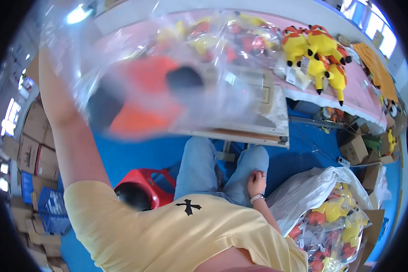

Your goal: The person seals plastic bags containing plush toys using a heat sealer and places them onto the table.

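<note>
My left arm [77, 136] is raised at the left, its hand lost behind glare and clear plastic. A blurred clear bag [231, 99] spreads from there across the upper middle, with a large orange-red and black plush shape [149, 95] showing in or behind it. What the left hand's fingers do cannot be made out. My right hand [257, 183] rests on my right thigh, fingers slightly bent and apart, holding nothing, with a band on the wrist.
Yellow plush toys [321, 43] lie on the pink-covered table [360, 88], beside more bagged ones. A pale board [276, 113] stands before my knees. An open sack [303, 186] of bagged plushes is at right, a red stool [163, 192] at left, cartons [29, 152] far left.
</note>
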The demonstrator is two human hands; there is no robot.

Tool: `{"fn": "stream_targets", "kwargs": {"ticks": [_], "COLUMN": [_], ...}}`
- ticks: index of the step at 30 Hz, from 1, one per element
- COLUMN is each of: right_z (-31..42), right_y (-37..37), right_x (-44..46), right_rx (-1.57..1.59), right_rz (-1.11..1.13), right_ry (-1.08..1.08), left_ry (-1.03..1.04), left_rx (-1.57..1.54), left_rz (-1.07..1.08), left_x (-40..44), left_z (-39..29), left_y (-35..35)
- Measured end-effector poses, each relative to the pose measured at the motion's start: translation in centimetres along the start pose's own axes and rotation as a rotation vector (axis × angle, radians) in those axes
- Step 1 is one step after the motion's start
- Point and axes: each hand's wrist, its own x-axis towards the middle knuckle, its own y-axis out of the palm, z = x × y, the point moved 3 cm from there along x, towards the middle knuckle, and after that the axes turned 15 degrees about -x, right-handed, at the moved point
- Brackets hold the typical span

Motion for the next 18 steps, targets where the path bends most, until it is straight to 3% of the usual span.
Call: {"fn": "stream_targets", "kwargs": {"ticks": [2, 4, 6, 8, 9, 11, 13, 14, 15, 18], "right_z": [-0.1, 0.5, 1.9, 9.8, 12.6, 17.6, 21.2, 22.4, 23.7, 25.3], "right_y": [-0.1, -0.2, 0.0, -6.2, -8.7, -13.7, -17.9, -19.6, -21.3, -22.3], "right_x": [-0.5, 0.1, 0.8, 2.0, 2.5, 3.2, 3.2, 3.3, 3.1, 4.1], "right_rx": [-0.009, -0.009, 0.394, 0.803, 0.795, 1.223, 1.334, 1.315, 1.064, 0.702], "right_rz": [0.011, 0.061, 0.253, 0.425, 0.457, 0.536, 0.662, 0.669, 0.536, 0.413], "right_ry": [0.023, -0.025, -0.005, 0.012, 0.009, -0.26, -0.528, -0.507, -0.681, -0.86], "left_ry": [-0.267, -0.499, -0.691, -0.794, -0.815, -0.838, -0.843, -0.825, -0.805, -0.787], "left_rx": [-0.25, -0.639, -1.12, -1.464, -1.546, -1.606, -1.618, -1.621, -1.623, -1.613], "left_rz": [0.076, 0.011, -0.113, -0.218, -0.26, -0.313, -0.327, -0.333, -0.336, -0.288], "left_x": [-3.7, -9.5, -16.1, -22.2, -24.5, -27.9, -29.6, -30.4, -31.0, -31.6], "left_z": [-2.0, -4.3, -7.1, -9.7, -10.7, -11.9, -12.6, -13.0, -13.3, -13.4], "left_y": [-4.5, -7.7, -9.6, -10.1, -10.1, -9.7, -8.7, -8.1, -7.7, -6.7]}}
